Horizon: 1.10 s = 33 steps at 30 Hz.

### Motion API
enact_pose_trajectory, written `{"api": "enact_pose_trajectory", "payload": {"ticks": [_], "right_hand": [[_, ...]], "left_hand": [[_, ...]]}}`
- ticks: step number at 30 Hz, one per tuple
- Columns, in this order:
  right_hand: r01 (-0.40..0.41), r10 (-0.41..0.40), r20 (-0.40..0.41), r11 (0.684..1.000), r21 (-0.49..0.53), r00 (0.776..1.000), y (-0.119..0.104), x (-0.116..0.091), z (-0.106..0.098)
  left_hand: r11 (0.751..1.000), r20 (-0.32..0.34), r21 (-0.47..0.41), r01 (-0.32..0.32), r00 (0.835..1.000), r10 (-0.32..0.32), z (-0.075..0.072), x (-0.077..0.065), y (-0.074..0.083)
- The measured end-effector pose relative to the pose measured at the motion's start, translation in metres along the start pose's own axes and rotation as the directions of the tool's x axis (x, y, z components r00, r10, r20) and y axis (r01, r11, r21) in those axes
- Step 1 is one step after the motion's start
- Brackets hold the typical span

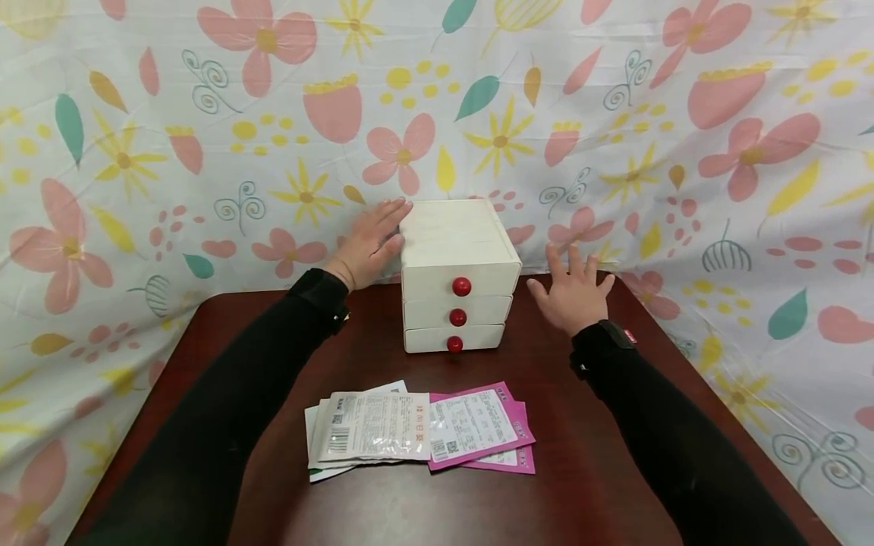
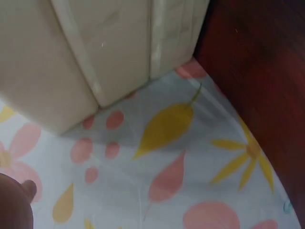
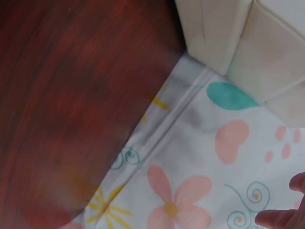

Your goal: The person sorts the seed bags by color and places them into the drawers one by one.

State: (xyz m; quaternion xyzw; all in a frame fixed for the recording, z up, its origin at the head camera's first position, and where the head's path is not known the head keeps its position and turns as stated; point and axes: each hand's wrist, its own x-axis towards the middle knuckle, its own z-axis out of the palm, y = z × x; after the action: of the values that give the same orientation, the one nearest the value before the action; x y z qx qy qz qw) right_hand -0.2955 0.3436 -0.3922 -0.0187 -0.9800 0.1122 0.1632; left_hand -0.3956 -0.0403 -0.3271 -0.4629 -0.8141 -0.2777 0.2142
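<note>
A white box with three stacked drawers [image 1: 459, 258] stands at the back of the table, a round red knob on each drawer. My left hand [image 1: 369, 246] is at the box's upper left side with its fingers extended, fingertips right at the top edge. To the right of the box my right hand [image 1: 573, 296] is held apart from it, fingers spread and holding nothing. In the left wrist view the box's side [image 2: 109, 47] fills the upper left. The right wrist view shows the box's other side [image 3: 271, 57] and a few fingertips [image 3: 279, 218].
Flat silvery-white packets [image 1: 375, 426] lie overlapping pink packets [image 1: 478, 425] on the dark red-brown table [image 1: 382, 508], in front of the box. Behind the table hangs a white floral cloth [image 1: 437, 91], close to its back edge.
</note>
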Motion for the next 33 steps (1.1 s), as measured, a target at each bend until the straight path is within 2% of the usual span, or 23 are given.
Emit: {"api": "enact_pose_trajectory", "payload": {"ticks": [5,10,17,22,28,31,33], "right_hand": [[0.015,-0.015,0.001,0.999,0.039,1.0,-0.011,-0.005,0.012],[0.007,-0.009,0.033,0.997,0.083,0.999,-0.019,-0.017,0.03],[0.045,-0.048,0.026,0.99,0.135,0.998,-0.033,-0.032,0.041],[0.137,-0.113,-0.131,0.973,0.184,0.985,-0.044,-0.037,0.041],[0.23,-0.135,-0.331,0.936,0.268,0.934,-0.059,-0.043,0.036],[0.244,-0.104,-0.383,0.908,0.34,0.918,-0.065,-0.047,0.032],[0.248,-0.085,-0.363,0.868,0.43,0.928,-0.07,-0.049,0.029]], "left_hand": [[0.997,-0.006,-0.081,0.017,1.0,-0.017,0.011,0.001,-0.004],[0.988,0.039,-0.137,0.068,0.997,-0.063,0.021,-0.003,-0.009],[0.967,0.073,-0.245,0.065,0.996,-0.048,0.029,-0.008,-0.013],[0.947,0.051,-0.312,0.077,0.997,-0.064,0.034,-0.005,-0.011],[0.935,0.024,-0.34,0.102,0.995,-0.099,0.043,-0.003,-0.006],[0.932,0.013,-0.347,0.105,0.994,-0.107,0.048,-0.001,-0.006],[0.934,0.01,-0.343,0.101,0.995,-0.104,0.052,0.0,-0.007]]}}
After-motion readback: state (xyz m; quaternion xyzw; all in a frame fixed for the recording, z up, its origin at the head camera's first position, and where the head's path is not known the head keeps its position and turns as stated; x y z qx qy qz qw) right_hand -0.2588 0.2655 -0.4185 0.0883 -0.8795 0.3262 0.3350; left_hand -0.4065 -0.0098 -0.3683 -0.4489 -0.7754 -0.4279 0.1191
